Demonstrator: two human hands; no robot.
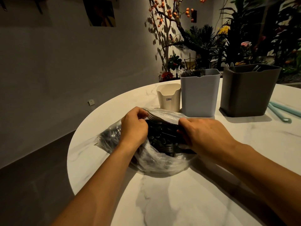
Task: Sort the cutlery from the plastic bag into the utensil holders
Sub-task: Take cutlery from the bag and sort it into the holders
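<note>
A clear plastic bag (156,162) full of black plastic cutlery (161,139) lies on the round white marble table (179,193). My left hand (133,126) grips the bag's upper left rim, next to a fork's tines sticking out. My right hand (205,134) reaches into the bag's mouth from the right, its fingers curled round black cutlery. Behind the bag stand three holders: a small cream one (169,98), a light grey one (199,93) with forks in it, and a dark grey one (247,90) holding utensils.
Pale blue stick-like items (281,111) lie on the table right of the dark holder. Plants and a branch with orange fruits stand behind the table. The table's curved edge runs close on the left, with dark floor below.
</note>
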